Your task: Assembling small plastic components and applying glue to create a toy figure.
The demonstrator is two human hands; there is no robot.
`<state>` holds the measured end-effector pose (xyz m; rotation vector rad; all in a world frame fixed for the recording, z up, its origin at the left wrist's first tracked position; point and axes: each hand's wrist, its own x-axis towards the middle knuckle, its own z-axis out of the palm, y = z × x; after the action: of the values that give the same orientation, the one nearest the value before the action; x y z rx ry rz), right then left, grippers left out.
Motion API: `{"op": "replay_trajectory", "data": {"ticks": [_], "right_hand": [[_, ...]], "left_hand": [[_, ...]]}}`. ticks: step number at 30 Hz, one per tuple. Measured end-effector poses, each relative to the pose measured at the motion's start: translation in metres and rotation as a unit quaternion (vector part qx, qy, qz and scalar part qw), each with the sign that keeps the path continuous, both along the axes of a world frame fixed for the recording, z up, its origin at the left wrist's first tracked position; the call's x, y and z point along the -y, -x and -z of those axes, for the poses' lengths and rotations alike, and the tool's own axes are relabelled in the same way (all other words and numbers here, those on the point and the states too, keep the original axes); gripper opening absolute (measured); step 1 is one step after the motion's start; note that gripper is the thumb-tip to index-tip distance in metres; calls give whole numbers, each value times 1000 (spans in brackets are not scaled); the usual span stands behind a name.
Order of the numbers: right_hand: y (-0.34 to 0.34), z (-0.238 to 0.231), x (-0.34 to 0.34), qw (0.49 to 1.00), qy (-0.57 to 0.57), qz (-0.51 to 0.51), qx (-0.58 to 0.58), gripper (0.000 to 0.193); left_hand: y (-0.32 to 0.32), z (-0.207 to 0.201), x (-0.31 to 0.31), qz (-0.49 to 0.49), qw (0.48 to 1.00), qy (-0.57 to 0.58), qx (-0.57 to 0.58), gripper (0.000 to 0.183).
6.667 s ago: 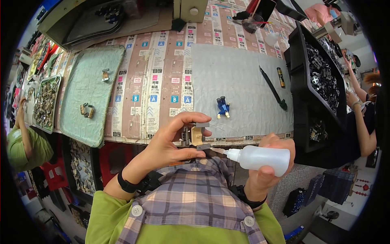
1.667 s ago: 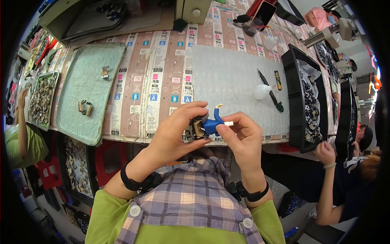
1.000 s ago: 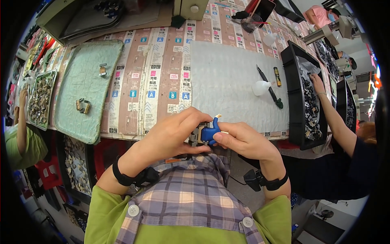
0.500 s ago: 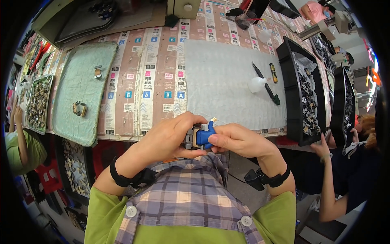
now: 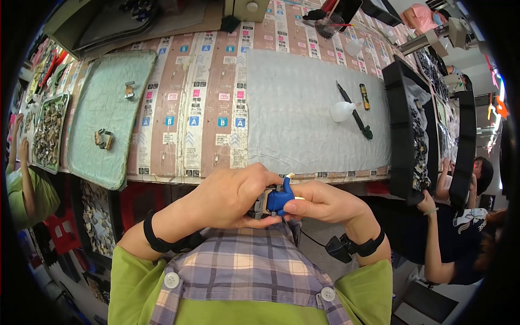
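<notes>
My left hand is closed round a small block-shaped part with grey metal and tan faces, just in front of the table's near edge. Against it sits a soft blue piece with cream-coloured ends sticking out. My right hand pinches this blue piece between thumb and fingers. Both hands meet close together, so the fingers hide much of the two things. I cannot make out exactly what the blue piece is.
A pale green tray at the left bears small metal parts. On the grey sheet lie a black-handled tool, a white bottle and a yellow-black tube. At the right, another person's hand touches a black bin.
Both my hands have come slightly nearer my body with the part and the blue piece still in them. At the right, the black bin has shifted rightward, with the other person's hand at it.
</notes>
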<state>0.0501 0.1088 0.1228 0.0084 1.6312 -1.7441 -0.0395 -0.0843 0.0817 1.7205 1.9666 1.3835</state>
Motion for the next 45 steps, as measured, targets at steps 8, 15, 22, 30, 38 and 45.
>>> {"op": "replay_trajectory", "data": {"ticks": [8, 15, 22, 30, 38, 45], "right_hand": [[-7, -2, -1, 1000, -6, -8, 19, 32], [-10, 5, -2, 999, 9, 22, 39, 35], [-11, 8, -2, 1000, 10, 11, 26, 33], [-16, 3, 3, 1000, -2, -3, -19, 32], [-22, -5, 14, 998, -34, 46, -28, 31], [-27, -5, 18, 997, -12, 76, 4, 31]], "left_hand": [[-7, -6, -1, 35, 997, 50, 54, 52], [-5, -5, -1, 97, 971, 77, 203, 55], [-3, 2, -2, 103, 985, 27, 139, 56], [-6, 3, 0, 111, 986, 20, 121, 57], [-6, -3, 2, 110, 988, 27, 106, 60], [-10, -2, 4, 129, 981, 50, 138, 61]]}}
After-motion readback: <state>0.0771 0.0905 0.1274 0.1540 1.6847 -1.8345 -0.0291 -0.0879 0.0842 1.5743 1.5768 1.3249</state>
